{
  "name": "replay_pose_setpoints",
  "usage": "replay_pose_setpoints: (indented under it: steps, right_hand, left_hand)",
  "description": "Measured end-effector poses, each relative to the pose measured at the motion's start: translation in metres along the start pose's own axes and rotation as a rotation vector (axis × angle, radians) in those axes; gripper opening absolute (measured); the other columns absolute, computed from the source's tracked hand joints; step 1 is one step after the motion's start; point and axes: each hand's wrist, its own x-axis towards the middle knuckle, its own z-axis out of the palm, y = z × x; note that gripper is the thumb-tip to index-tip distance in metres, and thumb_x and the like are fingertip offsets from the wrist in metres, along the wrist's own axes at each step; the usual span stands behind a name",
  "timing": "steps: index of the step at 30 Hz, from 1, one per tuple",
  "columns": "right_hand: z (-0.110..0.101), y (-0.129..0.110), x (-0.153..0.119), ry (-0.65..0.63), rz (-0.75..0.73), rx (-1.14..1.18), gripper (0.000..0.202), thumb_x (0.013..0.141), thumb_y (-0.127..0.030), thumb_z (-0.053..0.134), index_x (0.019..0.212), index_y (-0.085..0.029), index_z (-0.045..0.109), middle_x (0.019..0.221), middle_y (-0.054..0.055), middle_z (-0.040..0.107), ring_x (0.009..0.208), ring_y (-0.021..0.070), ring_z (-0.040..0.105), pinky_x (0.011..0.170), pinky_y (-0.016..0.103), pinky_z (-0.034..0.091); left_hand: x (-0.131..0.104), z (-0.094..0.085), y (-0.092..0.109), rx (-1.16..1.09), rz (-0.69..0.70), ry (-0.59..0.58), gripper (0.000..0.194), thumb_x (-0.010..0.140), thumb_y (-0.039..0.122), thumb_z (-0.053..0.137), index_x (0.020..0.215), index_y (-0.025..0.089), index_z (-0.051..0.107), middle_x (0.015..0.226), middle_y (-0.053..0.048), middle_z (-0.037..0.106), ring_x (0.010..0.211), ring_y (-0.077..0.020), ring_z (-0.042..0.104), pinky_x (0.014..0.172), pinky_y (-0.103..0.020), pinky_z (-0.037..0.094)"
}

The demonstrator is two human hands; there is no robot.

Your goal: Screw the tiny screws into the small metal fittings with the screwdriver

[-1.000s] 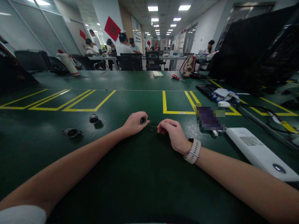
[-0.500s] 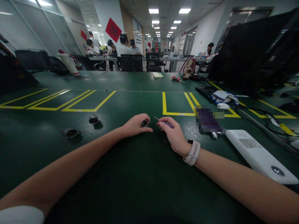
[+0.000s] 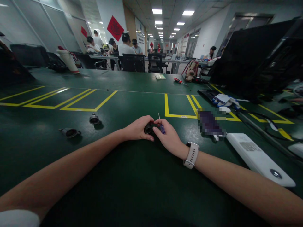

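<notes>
Firmly is best: the left hand (image 3: 139, 128) cups the dark round part (image 3: 148, 128), well short of the counter's (image 3: 146, 179) far edge, while the right hand (image 3: 169, 134), close beside, holds the purple-handled screwdriver (image 3: 162, 129), whose tip should point clear of both.

The near screwdriver (image 3: 162, 129) has a purple handle and silvery shaft; the far screwdriver (image 3: 178, 80) is red and black. The held part (image 3: 148, 128) looks dark grey. Dark green tabletop (image 3: 151, 186), yellow tape (image 3: 166, 104). The strap (image 3: 191, 156) is off-white, dotted with dark holes. Glove (image 3: 226, 100): white and blue. The poster (image 3: 115, 28) is red, patterned darker.
</notes>
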Motion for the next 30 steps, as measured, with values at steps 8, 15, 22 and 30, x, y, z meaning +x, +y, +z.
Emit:
replay_pose_setpoints:
  steps: [8, 15, 22, 30]
  right_hand:
    - [0.016, -0.014, 0.019, -0.149, -0.397, -0.451, 0.024, 0.088, -0.032, 0.05, 0.106, -0.017, 0.056, 0.114, 0.014, 0.058, 0.107, 0.0276, 0.048, 0.085, 0.043, 0.041]
    - [0.031, -0.001, 0.045, -0.275, -0.54, -0.721, 0.018, 0.088, -0.02, 0.048, 0.104, -0.016, 0.056, 0.106, 0.012, 0.06, 0.089, 0.024, 0.053, 0.068, 0.035, 0.041]
    - [0.008, 0.027, 0.08, -0.24, -0.421, -0.816, 0.021, 0.088, -0.015, 0.046, 0.104, -0.018, 0.059, 0.106, 0.011, 0.061, 0.089, 0.0242, 0.053, 0.07, 0.036, 0.039]
    - [-0.036, 0.065, 0.114, -0.066, -0.128, -0.934, 0.021, 0.085, -0.01, 0.047, 0.099, -0.015, 0.061, 0.103, 0.017, 0.062, 0.092, 0.028, 0.054, 0.073, 0.039, 0.041]
  left_hand:
    - [-0.001, -0.04, -0.022, 0.111, -0.185, 0.505, 0.048, 0.09, 0.055, 0.024, 0.092, 0.016, 0.052, 0.09, -0.007, 0.056, 0.087, -0.0194, 0.052, 0.081, -0.033, 0.043]
    - [-0.026, -0.109, -0.049, 0.481, -0.656, 0.464, 0.039, 0.092, 0.042, 0.031, 0.093, 0.011, 0.055, 0.095, -0.011, 0.057, 0.089, -0.0207, 0.048, 0.084, -0.036, 0.041]
    - [-0.052, -0.116, -0.054, 0.434, -0.953, 0.38, 0.04, 0.091, 0.037, 0.032, 0.104, 0.008, 0.055, 0.105, -0.017, 0.059, 0.093, -0.0256, 0.053, 0.079, -0.039, 0.043]
    - [-0.078, -0.097, -0.055, 0.613, -1.013, 0.007, 0.049, 0.089, 0.04, 0.031, 0.117, 0.004, 0.05, 0.111, -0.027, 0.053, 0.102, -0.0399, 0.053, 0.081, -0.049, 0.042]
